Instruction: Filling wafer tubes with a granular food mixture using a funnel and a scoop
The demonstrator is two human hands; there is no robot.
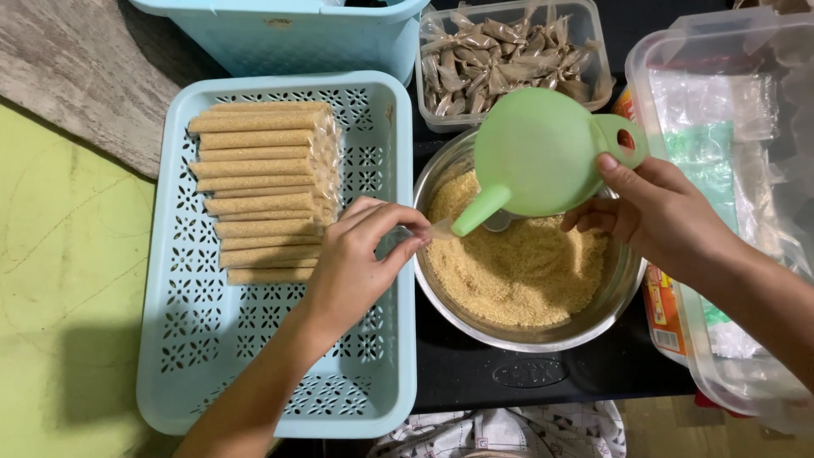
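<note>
Progress so far: we've got about a dozen filled tubes (pixel 259 191) stacked in the blue tray (pixel 195 339), just past our left hand (pixel 360 259), whose fingers pinch an empty wrapper onto the spout. Right hand (pixel 657 212) grips the green funnel (pixel 534 157). Steel bowl (pixel 449 165) beneath still holds plenty of crumbs (pixel 517 271).

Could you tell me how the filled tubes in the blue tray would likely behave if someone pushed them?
The filled tubes look round, so they would probably roll across the blue tray. Their thin clear wrapping suggests they may bend or crumble if squeezed.
</note>
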